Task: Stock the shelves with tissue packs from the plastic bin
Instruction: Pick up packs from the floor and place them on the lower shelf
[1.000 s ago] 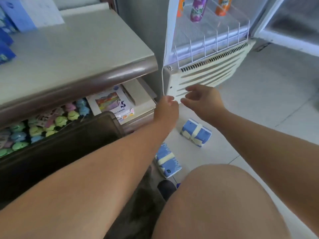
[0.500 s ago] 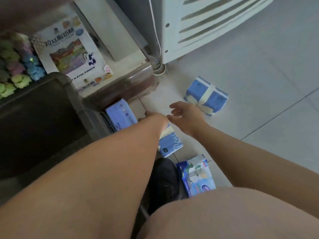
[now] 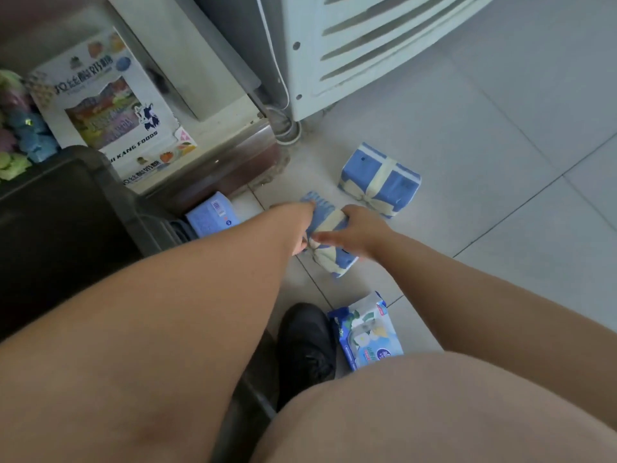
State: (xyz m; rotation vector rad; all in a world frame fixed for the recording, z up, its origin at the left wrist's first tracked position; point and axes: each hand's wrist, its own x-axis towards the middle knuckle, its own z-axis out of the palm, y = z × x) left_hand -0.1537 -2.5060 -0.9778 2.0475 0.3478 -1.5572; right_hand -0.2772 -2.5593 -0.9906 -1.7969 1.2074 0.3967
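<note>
A blue tissue pack with a cream band lies on the tiled floor, and both my hands are on it. My right hand curls over its right side with the thumb across the band. My left hand grips its left end; its fingers are mostly hidden behind my forearm. A second blue banded tissue pack lies on the floor a little farther away. A pale blue pack sticks out under the low shelf. The dark plastic bin stands at the left.
A flowered wet-wipe pack lies by my black shoe. A white cooler base with vents stands ahead. The low shelf carries a printed box and coloured sweets. My knee fills the lower right.
My view dropped from the counter and cooler to the floor. Both hands went down from the cooler's grille and closed on the nearer banded tissue pack.
</note>
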